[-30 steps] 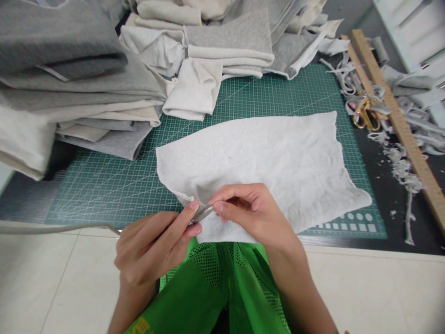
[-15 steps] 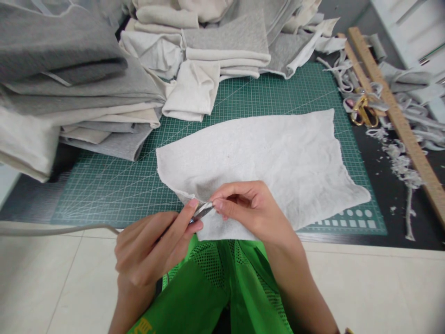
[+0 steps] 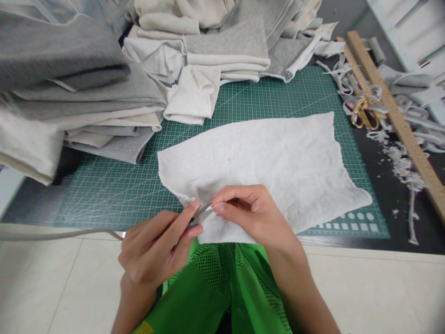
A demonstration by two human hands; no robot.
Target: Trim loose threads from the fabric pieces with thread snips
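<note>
A pale grey-white piece of cloth [image 3: 278, 153] lies spread out, its near left edge lifted towards my hands. My left hand [image 3: 163, 246] is closed around a small metal-bladed tool [image 3: 202, 213], apparently thread snips. Most of the handle is hidden in my palm, and the blades point right along the raised cloth edge. My right hand [image 3: 248, 211] pinches a whitish bit at that edge between thumb and forefinger, right by the blade tips. Whether this is thread or the cloth's own border is too small to tell.
Under the cloth lies a green cutting mat [image 3: 114, 190]. Stacks of grey and cream fabric [image 3: 104, 97] stand at the left and back. At the right are gold-handled scissors [image 3: 363, 115], a wooden ruler [image 3: 399, 106] and fabric scraps [image 3: 399, 162]. A grey cable [image 3: 62, 235] runs at left.
The whole view has shifted slightly. The blades in my left hand have changed angle a little against the cloth edge, while my right hand keeps its pinch.
</note>
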